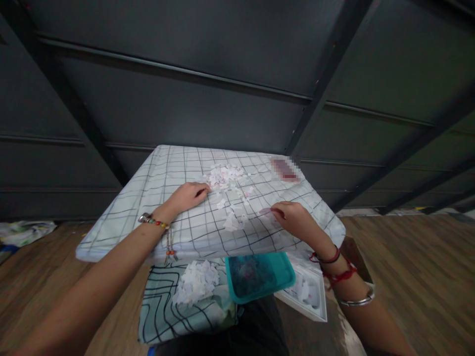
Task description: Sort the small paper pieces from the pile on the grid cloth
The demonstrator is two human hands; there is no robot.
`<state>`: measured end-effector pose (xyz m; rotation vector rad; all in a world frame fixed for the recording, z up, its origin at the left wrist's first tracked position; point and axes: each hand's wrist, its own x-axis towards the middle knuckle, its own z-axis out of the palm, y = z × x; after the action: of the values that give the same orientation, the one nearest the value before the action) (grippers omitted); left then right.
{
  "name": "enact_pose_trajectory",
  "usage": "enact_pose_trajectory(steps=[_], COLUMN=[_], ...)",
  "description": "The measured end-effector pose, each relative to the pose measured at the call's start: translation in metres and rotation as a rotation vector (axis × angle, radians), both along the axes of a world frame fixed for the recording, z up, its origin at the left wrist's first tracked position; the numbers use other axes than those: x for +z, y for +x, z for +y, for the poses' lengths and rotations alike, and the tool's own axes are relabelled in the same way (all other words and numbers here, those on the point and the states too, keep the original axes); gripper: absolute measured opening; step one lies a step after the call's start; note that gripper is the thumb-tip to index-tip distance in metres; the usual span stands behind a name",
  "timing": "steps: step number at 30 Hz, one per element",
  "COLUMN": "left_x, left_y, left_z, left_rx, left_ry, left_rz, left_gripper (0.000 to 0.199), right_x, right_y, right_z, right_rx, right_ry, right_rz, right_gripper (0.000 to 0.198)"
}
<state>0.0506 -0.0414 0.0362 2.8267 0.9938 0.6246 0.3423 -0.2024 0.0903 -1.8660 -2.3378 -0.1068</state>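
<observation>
My right hand [292, 217] pinches a small pale paper scrap [265, 211] between thumb and fingers, just above the right part of the checked white tablecloth [178, 170]. My left hand [190, 196] rests on the cloth with its fingers curled together, at the left edge of a heap of torn white paper scraps [226, 174]. What its fingertips hold, if anything, is hidden. Between the two hands lies a smaller cluster of paper scraps [232, 221], with loose bits scattered up to the heap.
Below the table edge sit another paper pile [198, 282] on green patterned cloth [159, 316], a teal tub [285, 277] with dark contents, and a white box [315, 311] holding paper bits. A blurred-out reddish rectangle [285, 169] lies far right. A dark panelled wall [208, 109] stands behind.
</observation>
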Motion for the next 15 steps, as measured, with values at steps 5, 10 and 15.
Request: enact_pose_trajectory(steps=[5,10,15], left_x=[0.002,0.000,0.001], left_y=[0.001,0.000,0.000], left_z=[-0.002,-0.001,-0.001], left_rx=[0.018,0.010,0.009], left_ry=[-0.010,-0.008,-0.008], left_rz=[0.011,0.016,0.005], left_gripper=[0.032,0.032,0.032], right_x=[-0.004,-0.006,-0.005], right_y=[0.005,0.006,0.003], right_z=[-0.007,-0.011,-0.013], right_rx=[-0.040,-0.078,-0.088], right_ry=[-0.012,0.000,0.008], right_rz=[0.036,0.054,0.038], right_gripper=[0.022,0.021,0.021])
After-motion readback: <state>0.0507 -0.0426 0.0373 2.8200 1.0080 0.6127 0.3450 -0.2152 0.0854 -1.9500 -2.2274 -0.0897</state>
